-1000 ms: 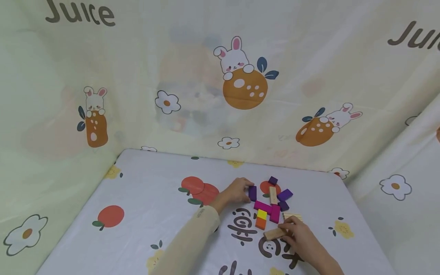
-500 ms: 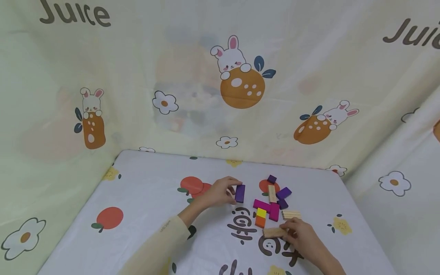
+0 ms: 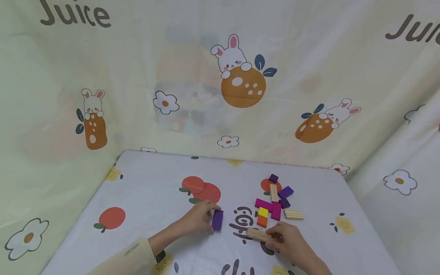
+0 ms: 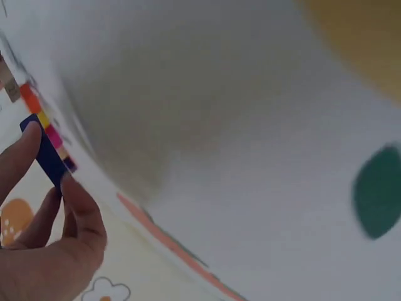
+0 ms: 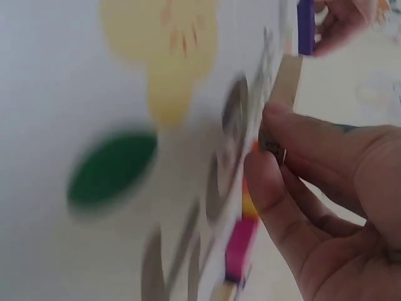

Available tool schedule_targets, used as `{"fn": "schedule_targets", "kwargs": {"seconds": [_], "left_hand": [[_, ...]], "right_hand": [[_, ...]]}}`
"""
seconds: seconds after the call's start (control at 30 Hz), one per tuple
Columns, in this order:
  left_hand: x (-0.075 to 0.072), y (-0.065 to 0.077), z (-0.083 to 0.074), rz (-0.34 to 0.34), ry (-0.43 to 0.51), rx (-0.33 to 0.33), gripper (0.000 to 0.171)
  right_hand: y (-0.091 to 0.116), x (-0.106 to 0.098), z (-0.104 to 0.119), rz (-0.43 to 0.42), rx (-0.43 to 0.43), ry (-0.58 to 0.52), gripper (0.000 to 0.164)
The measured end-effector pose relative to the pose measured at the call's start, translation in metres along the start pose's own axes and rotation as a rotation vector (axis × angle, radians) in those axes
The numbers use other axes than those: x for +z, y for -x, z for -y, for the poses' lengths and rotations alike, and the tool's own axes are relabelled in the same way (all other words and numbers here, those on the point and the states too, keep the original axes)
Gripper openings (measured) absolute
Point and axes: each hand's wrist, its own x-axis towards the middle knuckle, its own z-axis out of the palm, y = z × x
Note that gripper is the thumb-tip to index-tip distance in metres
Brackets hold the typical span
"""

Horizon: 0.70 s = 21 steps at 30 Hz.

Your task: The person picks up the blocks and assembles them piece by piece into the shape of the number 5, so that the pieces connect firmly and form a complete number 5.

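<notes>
My left hand (image 3: 197, 218) pinches a purple block (image 3: 217, 220) by its two ends, left of the printed lettering. In the left wrist view the same purple block (image 4: 47, 153) is held between thumb and fingertips. My right hand (image 3: 290, 242) grips the near end of a plain wooden block (image 3: 258, 235), which points left toward the purple one. In the right wrist view, thumb and finger pinch the end of this wooden block (image 5: 285, 84). Just beyond it lie a yellow-and-orange piece (image 3: 262, 217) and magenta blocks (image 3: 276, 211).
Farther back lie a plain wooden block (image 3: 274, 193), purple blocks (image 3: 285, 192) and a small dark purple block (image 3: 273, 178). A grooved wooden piece (image 3: 293, 214) lies to the right. Printed cloth covers the table (image 3: 148, 191) and hangs as walls around it.
My left hand has carried the purple block left and nearer, away from the other blocks. My right hand has shifted left with its wooden block.
</notes>
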Motion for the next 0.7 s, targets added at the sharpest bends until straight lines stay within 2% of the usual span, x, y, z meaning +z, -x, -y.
{"fn": "schedule_targets", "kwargs": {"seconds": [0.1, 0.27, 0.5, 0.7], "left_hand": [[0.005, 0.005, 0.003, -0.002, -0.046, -0.02, 0.066], [0.012, 0.007, 0.008, 0.021, -0.055, -0.063, 0.064], [0.013, 0.003, 0.008, -0.022, -0.143, -0.071, 0.066], [0.006, -0.001, 0.008, -0.025, -0.197, -0.088, 0.068]], "right_hand": [[-0.002, 0.011, 0.01, 0.039, -0.003, 0.004, 0.024], [-0.007, 0.025, 0.03, 0.072, 0.021, 0.026, 0.028], [-0.02, 0.038, 0.053, 0.012, -0.057, 0.211, 0.033], [-0.033, 0.043, 0.067, -0.056, -0.141, 0.311, 0.028]]}}
